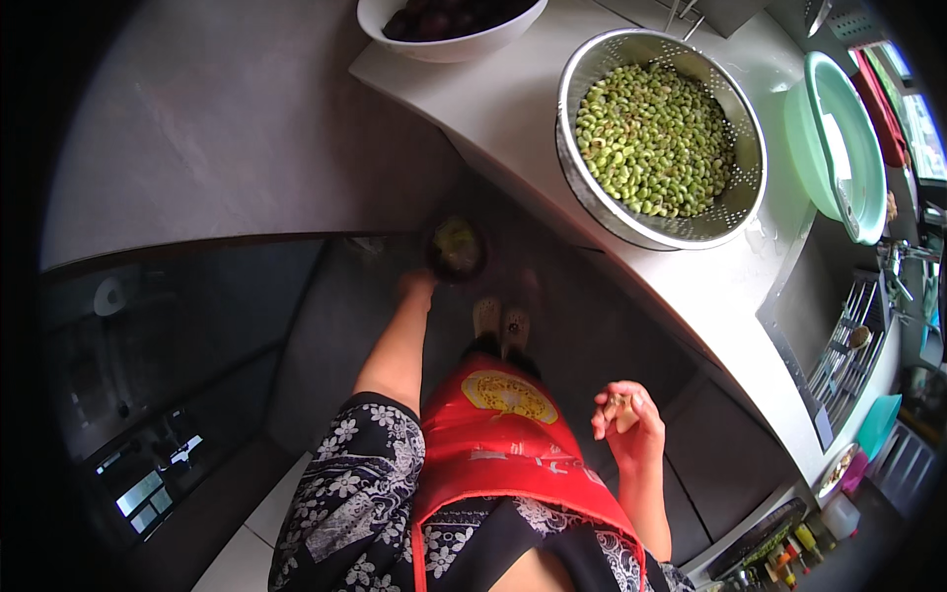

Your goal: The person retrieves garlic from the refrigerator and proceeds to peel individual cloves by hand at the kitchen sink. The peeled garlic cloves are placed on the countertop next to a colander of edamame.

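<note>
My left hand (416,286) reaches down at the rim of a dark round bin (484,260) on the floor, which has pale green and yellow matter inside; whether its fingers grip the rim is too dark to tell. At the right, my right hand (629,418) is raised beside my red apron (510,459), its curled fingers around a small pale brown piece (620,411) that I cannot identify. A stainless steel colander (753,159) full of shelled green beans (655,140) stands on the counter (510,111), touched by neither hand.
A white bowl (451,49) of dark round fruit sits at the counter's corner. Right of the colander a mint-green plastic basin (800,140) leans by the sink (806,296), which holds a metal rack (843,362). Several bottles (795,555) stand at lower right. Dark cabinets (177,348) flank me.
</note>
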Tool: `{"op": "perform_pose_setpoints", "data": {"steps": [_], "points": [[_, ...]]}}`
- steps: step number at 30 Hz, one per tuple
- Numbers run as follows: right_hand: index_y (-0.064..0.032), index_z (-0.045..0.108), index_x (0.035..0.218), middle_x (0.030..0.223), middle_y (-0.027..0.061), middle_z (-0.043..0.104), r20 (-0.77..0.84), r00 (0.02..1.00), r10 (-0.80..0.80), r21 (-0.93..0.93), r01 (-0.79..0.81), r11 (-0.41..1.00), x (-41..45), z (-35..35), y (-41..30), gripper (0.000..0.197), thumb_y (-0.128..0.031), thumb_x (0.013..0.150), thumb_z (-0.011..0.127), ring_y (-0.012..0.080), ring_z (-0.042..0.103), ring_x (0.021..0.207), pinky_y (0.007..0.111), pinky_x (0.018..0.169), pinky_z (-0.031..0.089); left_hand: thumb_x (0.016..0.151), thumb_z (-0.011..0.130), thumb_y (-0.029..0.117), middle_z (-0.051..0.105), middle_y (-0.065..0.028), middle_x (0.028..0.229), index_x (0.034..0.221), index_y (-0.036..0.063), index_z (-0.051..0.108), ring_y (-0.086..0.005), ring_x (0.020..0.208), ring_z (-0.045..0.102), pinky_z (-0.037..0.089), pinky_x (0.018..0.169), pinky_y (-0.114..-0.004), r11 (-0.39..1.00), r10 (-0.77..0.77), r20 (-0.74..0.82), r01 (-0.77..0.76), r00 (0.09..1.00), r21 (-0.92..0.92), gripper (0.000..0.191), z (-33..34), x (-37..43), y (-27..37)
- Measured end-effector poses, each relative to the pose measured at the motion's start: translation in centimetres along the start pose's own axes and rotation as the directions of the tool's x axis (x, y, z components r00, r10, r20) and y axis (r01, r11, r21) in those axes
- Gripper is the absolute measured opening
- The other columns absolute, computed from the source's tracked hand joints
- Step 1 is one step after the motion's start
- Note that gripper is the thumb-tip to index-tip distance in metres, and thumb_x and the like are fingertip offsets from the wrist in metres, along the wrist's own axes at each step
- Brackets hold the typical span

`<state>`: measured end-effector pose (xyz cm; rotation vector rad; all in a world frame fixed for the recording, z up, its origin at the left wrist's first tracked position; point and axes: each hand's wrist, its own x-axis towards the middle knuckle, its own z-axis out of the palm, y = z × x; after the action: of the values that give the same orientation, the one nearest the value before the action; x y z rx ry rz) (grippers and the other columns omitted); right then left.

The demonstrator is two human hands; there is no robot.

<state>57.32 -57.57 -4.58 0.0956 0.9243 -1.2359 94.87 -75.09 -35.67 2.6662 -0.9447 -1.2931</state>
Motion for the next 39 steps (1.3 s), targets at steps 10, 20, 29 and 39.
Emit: {"op": "perform_pose_setpoints", "data": {"steps": [10, 20, 29, 39], "points": [[0.0032, 0.053, 0.110, 0.099, 0.0203, 0.058, 0.143, 0.981, -0.132, 0.223, 0.098, 0.970, 3.2, 7.9, -0.4, 0.051, -0.039, 0.093, 0.031, 0.0328, 0.057, 0.091, 0.042, 0.079, 0.048, 0.093, 0.040, 0.035, 0.052, -0.0095, 0.118, 0.130, 0.0033, 0.036, -0.0226, 0.108, 0.051, 0.039, 0.095, -0.042, 0.732, 0.551, 0.831, 0.433, 0.077, -0.526, 0.049, -8.4, -31.8, 14.2], [0.0032, 0.049, 0.115, 0.099, 0.0087, 0.057, 0.206, 0.515, -0.832, -0.555, 0.762, 0.334, 3.2, 9.3, -5.0, 0.026, -0.005, 0.093, 0.038, 0.0122, 0.058, 0.086, 0.019, 0.075, 0.045, 0.095, 0.029, 0.036, 0.054, -0.0055, 0.107, 0.114, 0.0092, 0.046, -0.0181, 0.105, 0.048, 0.036, 0.095, -0.034, 0.601, 0.664, 0.748, 0.591, 0.006, -0.538, 0.037, -2.2, -40.5, 22.9], [0.0039, 0.044, 0.117, 0.115, 0.0182, 0.054, 0.149, 0.715, -0.683, -0.359, 0.683, 0.636, 3.0, 5.0, -18.1, 0.034, -0.021, 0.095, 0.034, 0.0222, 0.049, 0.112, 0.033, 0.098, 0.033, 0.091, 0.045, 0.023, 0.060, -0.0049, 0.097, 0.097, 0.0084, 0.054, -0.0207, 0.101, 0.054, 0.043, 0.087, -0.034, 0.624, 0.590, 0.790, 0.526, 0.167, -0.577, 0.019, 3.5, -44.4, 30.3], [0.0016, 0.038, 0.127, 0.118, 0.0135, 0.049, 0.264, 0.913, -0.311, -0.097, 0.346, 0.933, 4.9, 0.6, -23.0, 0.043, -0.027, 0.095, 0.033, 0.0182, 0.053, 0.094, 0.029, 0.072, 0.046, 0.079, 0.061, -0.001, 0.052, 0.0028, 0.080, 0.104, 0.0067, 0.054, -0.0022, 0.065, 0.046, 0.039, 0.049, -0.015, 0.464, 0.877, 0.347, -0.405, 0.331, -0.787, 0.027, 8.3, -48.3, 32.3]]}}
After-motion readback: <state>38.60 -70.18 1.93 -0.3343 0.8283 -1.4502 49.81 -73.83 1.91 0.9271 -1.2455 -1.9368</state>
